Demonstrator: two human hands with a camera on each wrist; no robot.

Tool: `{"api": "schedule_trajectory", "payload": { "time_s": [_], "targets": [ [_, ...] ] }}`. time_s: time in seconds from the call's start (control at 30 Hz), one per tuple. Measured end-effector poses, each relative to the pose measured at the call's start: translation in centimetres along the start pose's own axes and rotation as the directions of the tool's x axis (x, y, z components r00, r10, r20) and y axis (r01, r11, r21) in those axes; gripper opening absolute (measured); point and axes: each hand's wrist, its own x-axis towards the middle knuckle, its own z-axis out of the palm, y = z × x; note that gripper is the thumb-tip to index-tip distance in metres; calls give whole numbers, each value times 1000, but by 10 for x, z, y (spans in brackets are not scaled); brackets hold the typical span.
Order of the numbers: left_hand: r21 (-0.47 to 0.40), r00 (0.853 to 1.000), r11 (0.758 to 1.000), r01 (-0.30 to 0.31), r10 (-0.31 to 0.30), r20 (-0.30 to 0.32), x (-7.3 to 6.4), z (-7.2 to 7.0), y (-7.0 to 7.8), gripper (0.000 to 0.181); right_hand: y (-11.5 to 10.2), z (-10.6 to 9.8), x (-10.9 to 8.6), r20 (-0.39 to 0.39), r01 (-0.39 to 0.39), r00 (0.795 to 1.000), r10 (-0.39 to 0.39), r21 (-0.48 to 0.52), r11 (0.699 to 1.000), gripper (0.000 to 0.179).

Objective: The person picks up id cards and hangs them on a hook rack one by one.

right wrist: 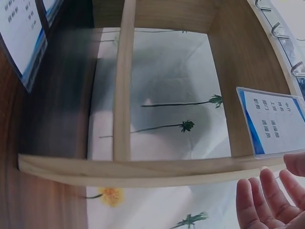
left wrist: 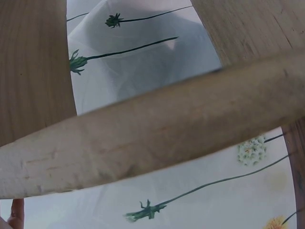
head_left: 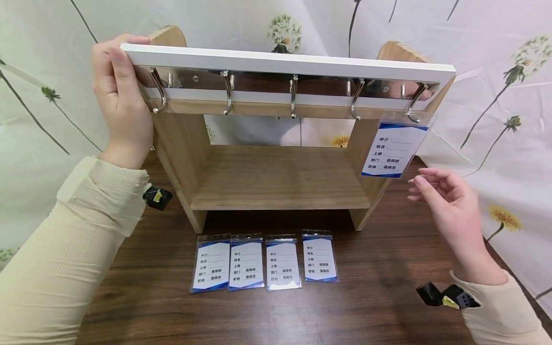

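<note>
My left hand (head_left: 122,100) grips the left end of a white hook rail (head_left: 276,57), thumb in front and fingers over the back. The rail sits on a wooden stand (head_left: 280,177) and carries several metal hooks (head_left: 293,98). On the rightmost hook hangs a clear-sleeved badge card (head_left: 390,151) with blue corners and printed lines. Just below and right of it, my right hand (head_left: 450,206) has loosely bent fingers and holds nothing. In the right wrist view, its fingertips (right wrist: 267,176) are close to the card's edge. The left wrist view mostly shows the stand's side panel (left wrist: 157,129).
Several more badge cards (head_left: 246,263) lie in a row on the dark wooden table (head_left: 276,316) before the stand. Behind stands a white cloth (head_left: 487,28) printed with dandelions. The rail's hooks jut forward above the stand's lower shelf.
</note>
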Motion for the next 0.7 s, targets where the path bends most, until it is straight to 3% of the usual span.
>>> {"api": "schedule_trajectory", "payload": {
  "time_s": [0.27, 0.7],
  "targets": [
    [2, 1000, 1000, -1, 1, 3, 0, 1, 1, 45, 18, 10, -18, -41, -76, 996, 75, -8, 997, 16],
    [13, 1000, 1000, -8, 9, -5, 1, 0, -1, 44, 53, 33, -40, 105, -183, 976, 192, -92, 979, 13]
  ]
}}
